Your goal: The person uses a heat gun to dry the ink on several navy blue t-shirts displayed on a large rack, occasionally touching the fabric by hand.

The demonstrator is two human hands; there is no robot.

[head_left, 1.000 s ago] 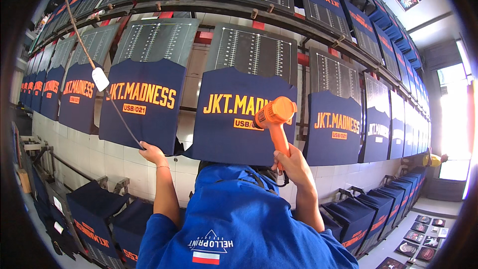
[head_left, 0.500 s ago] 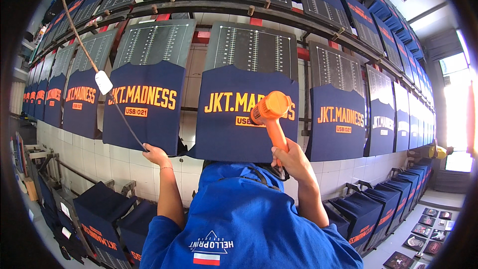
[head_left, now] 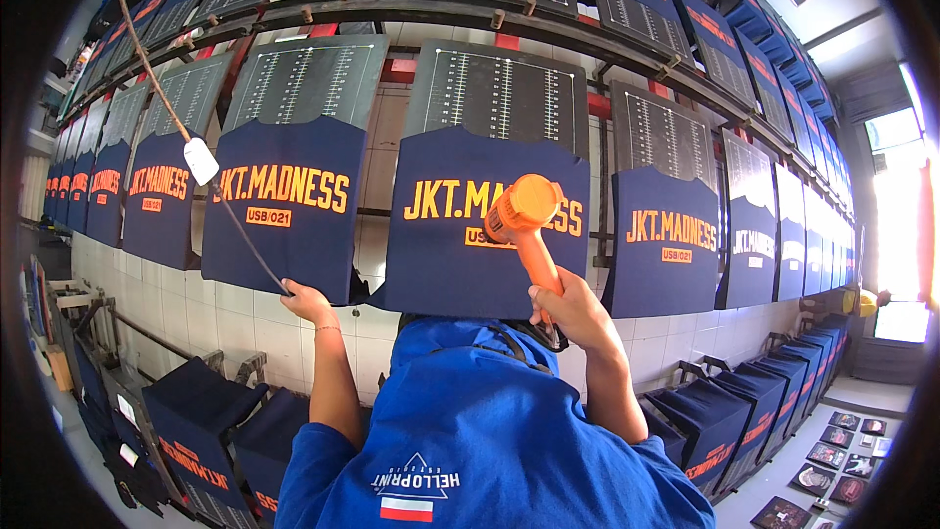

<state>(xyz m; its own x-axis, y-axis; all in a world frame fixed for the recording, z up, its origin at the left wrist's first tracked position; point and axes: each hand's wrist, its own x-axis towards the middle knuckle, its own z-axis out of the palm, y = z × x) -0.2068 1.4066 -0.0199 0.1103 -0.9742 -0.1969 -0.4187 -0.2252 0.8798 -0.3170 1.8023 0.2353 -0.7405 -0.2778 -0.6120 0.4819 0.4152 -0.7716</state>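
Observation:
My right hand point(head_left: 578, 312) is wrapped round the handle of an orange heat gun point(head_left: 537, 257). The tool's round head hangs over a navy T-shirt point(head_left: 441, 279) with an orange print, hiding part of the lettering. This shirt is spread on a dark board point(head_left: 494, 88) marked with white scales. My left hand point(head_left: 309, 304) pinches a thin dark cable point(head_left: 250, 247) at the bottom edge of the neighbouring navy shirt point(head_left: 230, 260). From those fingers the cable runs up and left, past a white plug or connector point(head_left: 202, 163).
More printed navy shirts lie on boards to both sides, such as one on the right point(head_left: 636, 279). A long dark metal rail point(head_left: 421, 12) with pegs runs behind them. Behind me stand further shirt-covered boards point(head_left: 705, 411). Framed pictures point(head_left: 813, 476) lie at the lower right.
The heat gun's head has shifted slightly left over the print, with my right hand moving a little along. My left hand stays on the cable, nearly still.

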